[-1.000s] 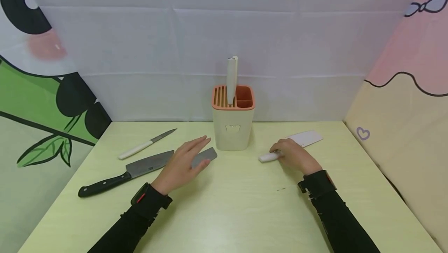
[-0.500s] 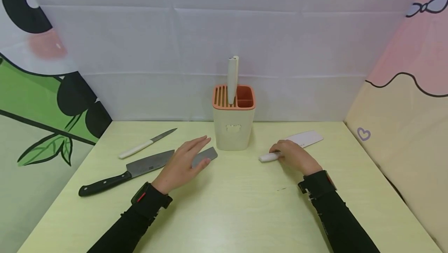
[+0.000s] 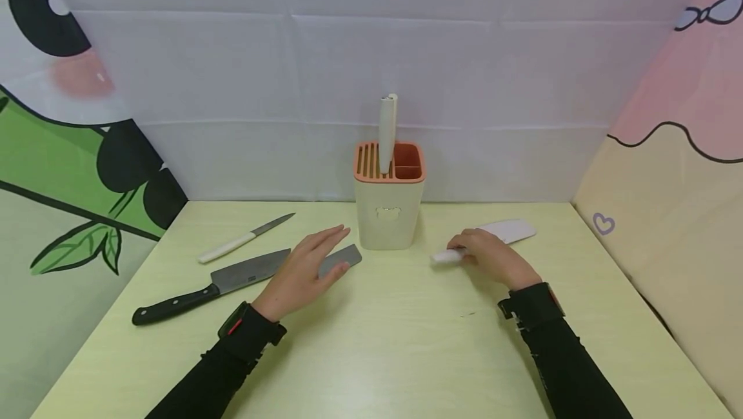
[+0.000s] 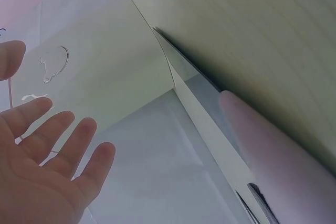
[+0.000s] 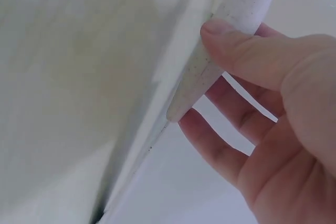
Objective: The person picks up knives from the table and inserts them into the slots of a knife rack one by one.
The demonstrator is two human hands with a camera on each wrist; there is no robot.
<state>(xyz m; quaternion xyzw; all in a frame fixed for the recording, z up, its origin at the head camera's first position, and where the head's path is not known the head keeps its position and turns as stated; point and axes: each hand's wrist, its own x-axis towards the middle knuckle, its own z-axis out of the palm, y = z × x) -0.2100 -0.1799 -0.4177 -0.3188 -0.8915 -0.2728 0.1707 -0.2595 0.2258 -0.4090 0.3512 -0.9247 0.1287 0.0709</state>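
In the head view my right hand (image 3: 490, 256) grips the white handle (image 3: 447, 256) of a white-bladed cleaver (image 3: 511, 230). The right wrist view shows thumb and fingers pinching its speckled handle (image 5: 205, 72), with the handle end a little off the table. My left hand (image 3: 304, 271) has its fingers spread and holds nothing, just above a grey blade (image 3: 342, 258) whose handle is hidden. Left of it lie a black-handled kitchen knife (image 3: 249, 271) and a small white-handled knife (image 3: 226, 248). A knife with a pale handle (image 4: 273, 145) fills the right of the left wrist view.
A cream knife holder (image 3: 386, 219) with an orange slotted top stands at the back middle of the table (image 3: 406, 354). White handles (image 3: 387, 135) rise from its slots, beside small square compartments. Printed cloth walls (image 3: 493, 77) close off the back and both sides.
The handle end of the white cleaver has risen slightly with my right hand, leaving a shadow beneath it. My left hand has stayed in place.
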